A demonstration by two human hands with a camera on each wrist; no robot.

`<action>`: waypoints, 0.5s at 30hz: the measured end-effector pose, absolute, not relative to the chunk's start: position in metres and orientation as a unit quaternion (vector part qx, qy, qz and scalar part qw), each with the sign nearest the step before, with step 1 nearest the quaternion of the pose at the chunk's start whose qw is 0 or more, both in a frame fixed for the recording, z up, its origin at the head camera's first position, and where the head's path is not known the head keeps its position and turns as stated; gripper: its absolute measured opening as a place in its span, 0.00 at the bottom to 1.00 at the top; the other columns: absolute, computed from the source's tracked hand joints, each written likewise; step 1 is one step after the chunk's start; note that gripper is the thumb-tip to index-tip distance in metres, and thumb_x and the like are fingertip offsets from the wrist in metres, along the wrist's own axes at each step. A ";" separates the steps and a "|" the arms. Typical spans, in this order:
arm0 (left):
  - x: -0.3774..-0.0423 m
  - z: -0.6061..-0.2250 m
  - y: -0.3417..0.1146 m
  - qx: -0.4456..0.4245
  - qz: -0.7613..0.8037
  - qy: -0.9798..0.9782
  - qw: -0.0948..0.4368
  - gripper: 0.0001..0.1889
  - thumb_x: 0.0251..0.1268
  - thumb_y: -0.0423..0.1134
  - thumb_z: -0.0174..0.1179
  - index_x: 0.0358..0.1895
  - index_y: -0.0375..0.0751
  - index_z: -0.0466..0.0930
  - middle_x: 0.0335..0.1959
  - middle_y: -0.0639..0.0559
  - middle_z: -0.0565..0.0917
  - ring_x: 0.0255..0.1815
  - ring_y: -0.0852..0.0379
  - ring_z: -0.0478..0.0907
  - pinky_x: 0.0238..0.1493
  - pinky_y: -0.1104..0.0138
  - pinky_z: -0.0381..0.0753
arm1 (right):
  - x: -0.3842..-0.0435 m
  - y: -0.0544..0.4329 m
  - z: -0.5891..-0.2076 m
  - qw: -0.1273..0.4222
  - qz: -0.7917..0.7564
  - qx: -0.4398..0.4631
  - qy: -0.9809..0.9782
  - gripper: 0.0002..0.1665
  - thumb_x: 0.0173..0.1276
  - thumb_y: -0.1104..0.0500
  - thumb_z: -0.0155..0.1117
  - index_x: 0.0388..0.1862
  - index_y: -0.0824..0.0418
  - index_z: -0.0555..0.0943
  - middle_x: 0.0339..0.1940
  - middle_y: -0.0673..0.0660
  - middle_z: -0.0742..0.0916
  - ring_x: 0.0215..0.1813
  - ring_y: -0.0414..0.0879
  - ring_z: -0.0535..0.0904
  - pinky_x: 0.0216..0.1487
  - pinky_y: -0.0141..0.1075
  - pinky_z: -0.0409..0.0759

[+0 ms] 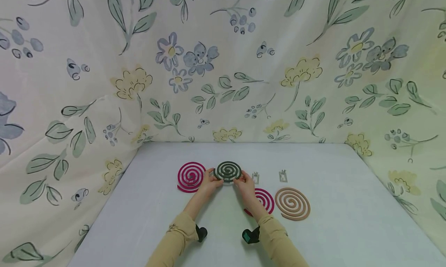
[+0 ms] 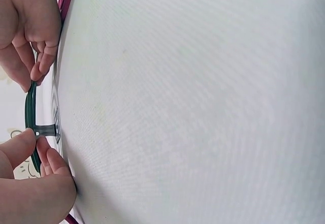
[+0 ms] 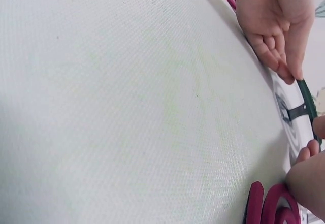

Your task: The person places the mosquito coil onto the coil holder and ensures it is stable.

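A dark green mosquito coil (image 1: 228, 168) is held level just above the table between both hands. My left hand (image 1: 210, 184) pinches its left edge between thumb and fingers, and my right hand (image 1: 245, 185) pinches the right edge. Beneath the coil, in the left wrist view, a metal stand (image 2: 46, 130) reaches up to its underside, its flat base on the table. To the left of my left hand lies a magenta coil (image 1: 191, 177). Another magenta coil (image 1: 266, 200) lies partly hidden under my right forearm.
A tan coil (image 1: 292, 204) lies at the right of the white table (image 1: 334, 236). Behind it are two small metal stands, one (image 1: 283, 176) farther right and one (image 1: 256, 177) beside my right hand. A flowered cloth (image 1: 223, 104) hangs behind the table.
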State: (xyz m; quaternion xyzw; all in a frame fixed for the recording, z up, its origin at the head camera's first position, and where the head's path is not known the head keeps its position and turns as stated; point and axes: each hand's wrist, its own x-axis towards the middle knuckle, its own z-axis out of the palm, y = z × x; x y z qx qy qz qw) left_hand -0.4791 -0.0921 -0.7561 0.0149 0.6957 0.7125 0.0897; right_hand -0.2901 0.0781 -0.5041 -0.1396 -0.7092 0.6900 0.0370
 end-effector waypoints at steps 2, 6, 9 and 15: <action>-0.480 -0.757 -0.092 0.015 0.712 0.697 0.088 0.53 0.40 0.46 0.77 0.70 0.61 0.49 0.39 0.47 0.85 0.40 0.55 0.81 0.41 0.64 0.79 | -0.290 0.078 -0.504 0.039 0.690 -0.139 -0.709 0.34 0.62 0.69 0.59 0.67 0.74 0.63 0.42 0.61 0.76 0.36 0.38 0.69 0.32 0.21 0.69; -0.475 -0.750 -0.091 0.013 0.707 0.702 0.085 0.53 0.40 0.46 0.77 0.70 0.59 0.50 0.38 0.47 0.84 0.39 0.56 0.81 0.40 0.65 0.79 | -0.291 0.079 -0.505 0.040 0.694 -0.137 -0.706 0.34 0.62 0.70 0.59 0.67 0.74 0.63 0.41 0.61 0.76 0.36 0.37 0.69 0.32 0.21 0.69; -0.469 -0.741 -0.091 0.012 0.706 0.703 0.086 0.53 0.40 0.45 0.77 0.70 0.58 0.50 0.38 0.47 0.84 0.39 0.56 0.80 0.39 0.65 0.79 | -0.291 0.079 -0.505 0.040 0.696 -0.133 -0.704 0.34 0.62 0.70 0.59 0.67 0.75 0.63 0.41 0.60 0.76 0.35 0.38 0.68 0.32 0.20 0.68; -0.462 -0.731 -0.090 0.006 0.710 0.699 0.086 0.53 0.37 0.46 0.78 0.68 0.61 0.52 0.39 0.46 0.85 0.40 0.56 0.81 0.40 0.65 0.79 | -0.290 0.079 -0.504 0.038 0.697 -0.130 -0.705 0.34 0.62 0.70 0.59 0.67 0.75 0.62 0.40 0.59 0.76 0.35 0.37 0.68 0.31 0.21 0.68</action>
